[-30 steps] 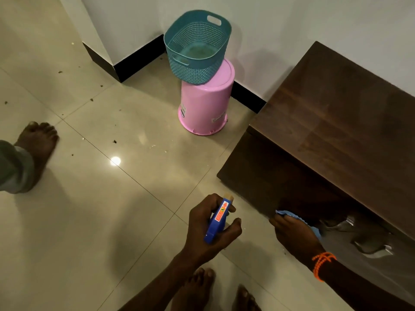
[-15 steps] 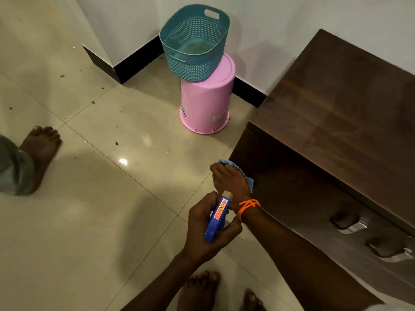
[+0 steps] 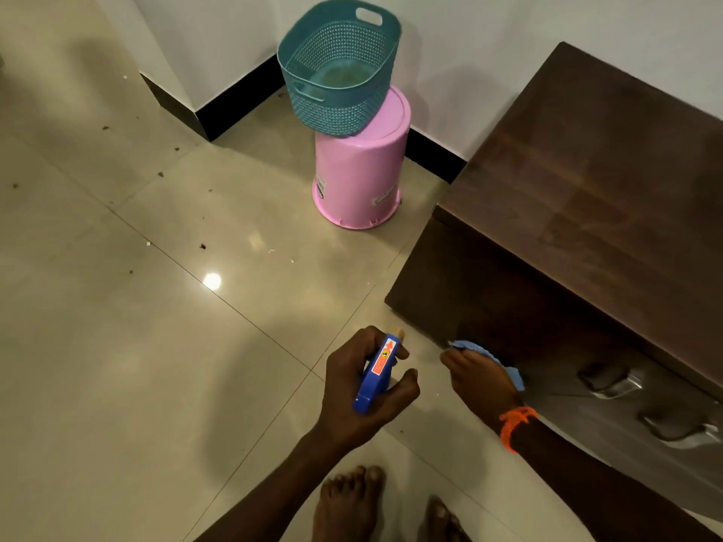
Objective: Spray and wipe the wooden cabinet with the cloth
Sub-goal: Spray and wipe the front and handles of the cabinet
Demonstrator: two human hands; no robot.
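While the left hand [image 3: 362,389] sits a little below the middle of the frame, its fingers are curled tight around a blue spray bottle [image 3: 377,372], of which only the head shows; the rest is hidden inside the fist. An orange label runs along the top of the sprayer, and its pale nozzle tip pokes out past the knuckles toward the upper right, aimed at the lower corner of the wooden cabinet [image 3: 579,213]. The bottle is apart from the cabinet, with a strip of bare tile between nozzle and wood.

Just to the right, the right hand [image 3: 479,379] is closed flat over a light blue cloth [image 3: 485,356], pressing it against the dark front face of the cabinet near its lower left corner. Only the cloth's edges show, peeking out above the fingers and along the right side of the hand; the bulk lies beneath the palm. An orange wristband [image 3: 514,424] circles that wrist.

The cabinet fills the right side of the frame, its glossy top running to the upper right, and two metal handles [image 3: 614,381] sit on the front at the lower right, beside the cloth hand.

At upper centre a teal basket [image 3: 338,68] rests tilted on an upturned pink bucket [image 3: 360,170] by the wall. Bare feet [image 3: 348,502] show at the bottom edge on the speckled tile floor [image 3: 137,346].
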